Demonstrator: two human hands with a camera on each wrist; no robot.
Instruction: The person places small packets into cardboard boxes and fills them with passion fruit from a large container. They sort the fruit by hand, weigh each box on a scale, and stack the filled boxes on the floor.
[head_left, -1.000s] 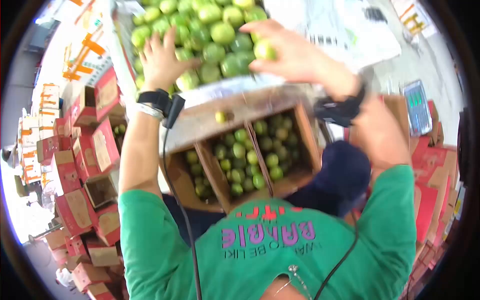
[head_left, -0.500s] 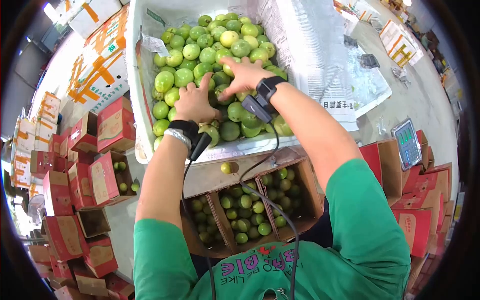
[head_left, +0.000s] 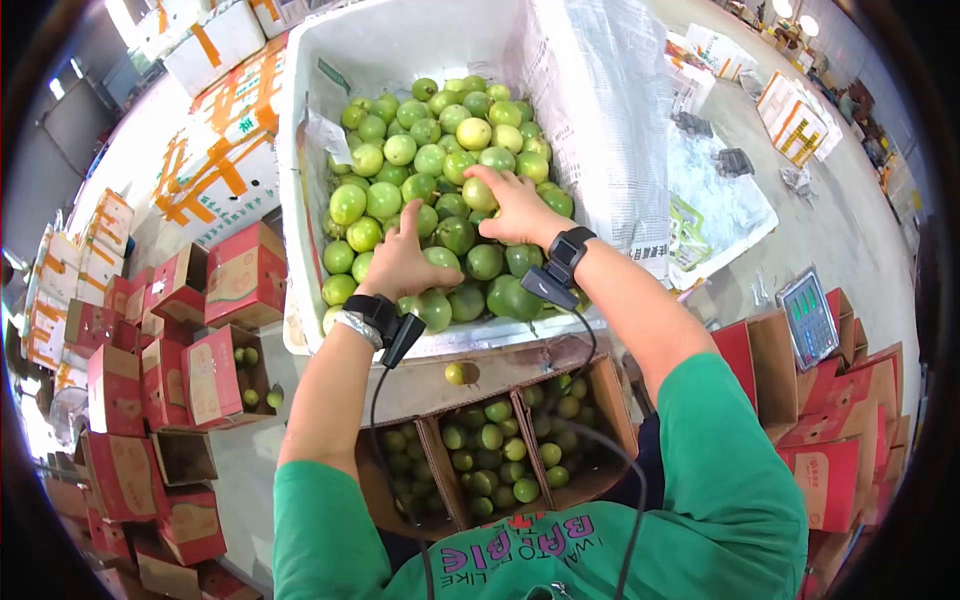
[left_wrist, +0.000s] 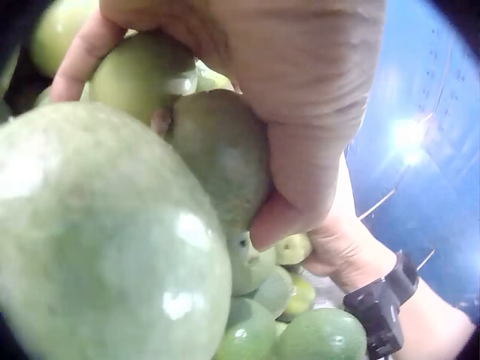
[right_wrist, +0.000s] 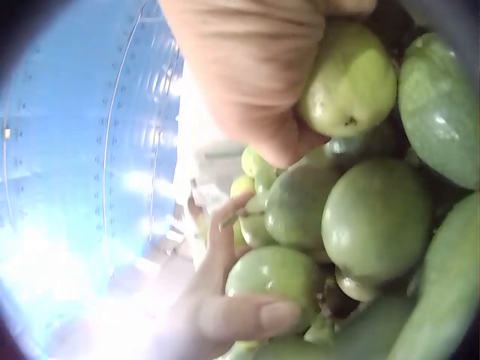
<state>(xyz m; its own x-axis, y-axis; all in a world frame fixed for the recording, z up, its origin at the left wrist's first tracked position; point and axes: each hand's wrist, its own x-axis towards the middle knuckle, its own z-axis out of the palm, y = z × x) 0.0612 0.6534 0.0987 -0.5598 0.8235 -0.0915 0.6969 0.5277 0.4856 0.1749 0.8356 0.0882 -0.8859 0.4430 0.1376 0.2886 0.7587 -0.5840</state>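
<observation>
Green and yellowish passion fruit (head_left: 400,150) lie heaped in a white foam box (head_left: 480,341). My left hand (head_left: 405,265) is in the near part of the heap, its thumb and fingers curled round a green passion fruit (left_wrist: 217,150). Another fruit, large and pale, fills the lower left of the left wrist view. To the right, my right hand (head_left: 520,210) grips a yellow-green passion fruit (right_wrist: 349,82) between thumb and fingers. Neighbouring fruit hide some of the left fingertips.
A divided cardboard box (head_left: 435,450) holding fruit stands before my body. One loose fruit (head_left: 455,373) lies between the boxes. Newspaper (head_left: 620,150) covers the foam box's right side. Red cartons (head_left: 245,275) are stacked at left, and a digital scale (head_left: 808,318) sits at right.
From wide apart, both hands came together deep in the heap; since then they have drawn slightly apart. The right hand held a yellow-green fruit one second ago. The head view has shifted.
</observation>
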